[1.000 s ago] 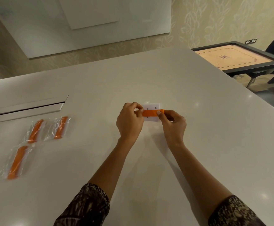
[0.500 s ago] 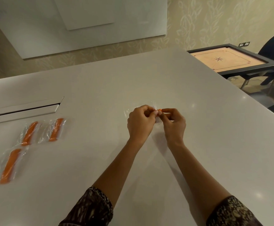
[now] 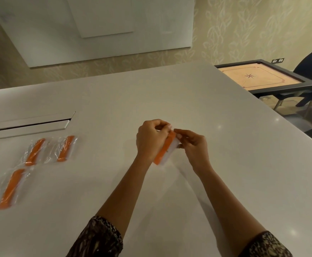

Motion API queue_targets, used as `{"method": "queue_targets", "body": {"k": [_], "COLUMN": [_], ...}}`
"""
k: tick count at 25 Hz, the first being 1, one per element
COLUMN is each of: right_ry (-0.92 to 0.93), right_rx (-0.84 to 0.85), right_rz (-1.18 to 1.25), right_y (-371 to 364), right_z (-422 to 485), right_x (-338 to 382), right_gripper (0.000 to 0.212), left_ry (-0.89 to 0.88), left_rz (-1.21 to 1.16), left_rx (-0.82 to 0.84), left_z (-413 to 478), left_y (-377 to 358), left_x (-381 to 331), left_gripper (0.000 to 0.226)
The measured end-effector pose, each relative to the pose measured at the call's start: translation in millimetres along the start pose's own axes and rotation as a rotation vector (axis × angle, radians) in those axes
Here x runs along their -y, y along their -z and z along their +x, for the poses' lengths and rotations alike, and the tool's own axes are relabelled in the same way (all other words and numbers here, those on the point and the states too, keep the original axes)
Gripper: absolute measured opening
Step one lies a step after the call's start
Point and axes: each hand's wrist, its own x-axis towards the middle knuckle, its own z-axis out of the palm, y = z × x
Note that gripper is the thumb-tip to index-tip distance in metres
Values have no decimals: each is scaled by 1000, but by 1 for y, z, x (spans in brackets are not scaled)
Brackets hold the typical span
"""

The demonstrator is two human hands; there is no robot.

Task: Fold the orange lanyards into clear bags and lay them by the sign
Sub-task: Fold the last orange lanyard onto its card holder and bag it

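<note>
office lounge: whiteboard (image 3: 99, 25), conference table (image 3: 170, 101) cable slot (image 3: 27, 125), carrom board (image 3: 259, 76).

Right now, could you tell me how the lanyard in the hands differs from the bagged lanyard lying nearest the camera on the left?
The held lanyard is lifted off the table, pinched between the left hand and the right hand; the nearest bagged lanyard lies flat on it, untouched. The bagged one shows crinkled clear plastic around it; the held one has a white piece alongside, and I cannot tell whether that is a bag. Both are folded orange strips, tilted alike.

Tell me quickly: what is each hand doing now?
Left hand: closed, pinching the lanyard.
Right hand: closed, pinching the lanyard's top end.
</note>
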Motion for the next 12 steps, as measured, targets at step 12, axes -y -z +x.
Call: {"method": "queue_targets", "body": {"k": [12], "right_ry": [33], "right_rx": [211], "right_rz": [-98], "right_y": [-8], "right_z": [15], "right_x": [30], "right_gripper": [13], "left_ry": [338], "left_rz": [-476], "left_rx": [361], "left_z": [15], "left_y": [47], "left_x": [27], "left_gripper": [26]}}
